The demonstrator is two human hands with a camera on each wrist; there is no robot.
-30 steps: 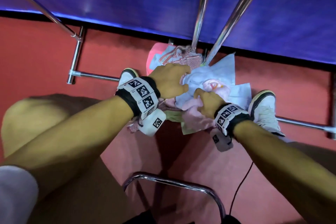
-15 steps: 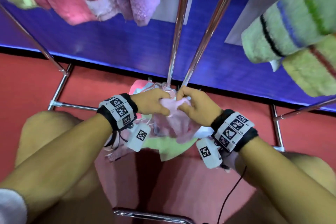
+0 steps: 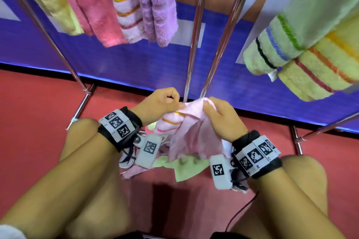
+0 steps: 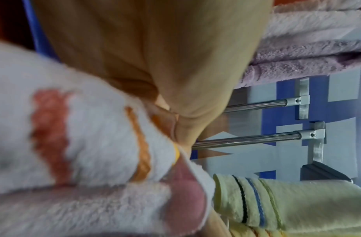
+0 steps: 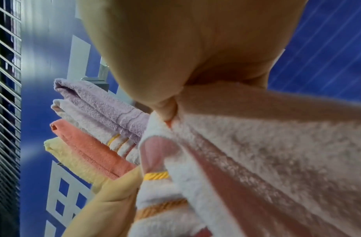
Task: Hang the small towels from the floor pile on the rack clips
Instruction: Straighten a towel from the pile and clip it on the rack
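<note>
Both hands hold one small pale pink towel (image 3: 191, 134) with orange and yellow stripes, lifted above the floor pile (image 3: 182, 169). My left hand (image 3: 162, 103) pinches its top edge at the left, and my right hand (image 3: 217, 114) grips the top edge at the right. The cloth hangs down between my wrists. In the left wrist view the striped towel (image 4: 90, 144) fills the lower left under my fingers (image 4: 175, 80). In the right wrist view the same towel (image 5: 256, 160) drapes from my fingers (image 5: 185, 56). No rack clips show.
Several towels hang overhead: yellow, pink, striped and lilac (image 3: 157, 6) at upper left, pale green and yellow striped ones (image 3: 303, 44) at upper right. Chrome rack poles (image 3: 196, 35) rise behind my hands before a blue wall. My knees flank the green cloth (image 3: 186, 167) on the red floor.
My hands rose from the floor pile with the pink towel, and each took hold of its top edge. My view tilted up, bringing the hanging towels into sight.
</note>
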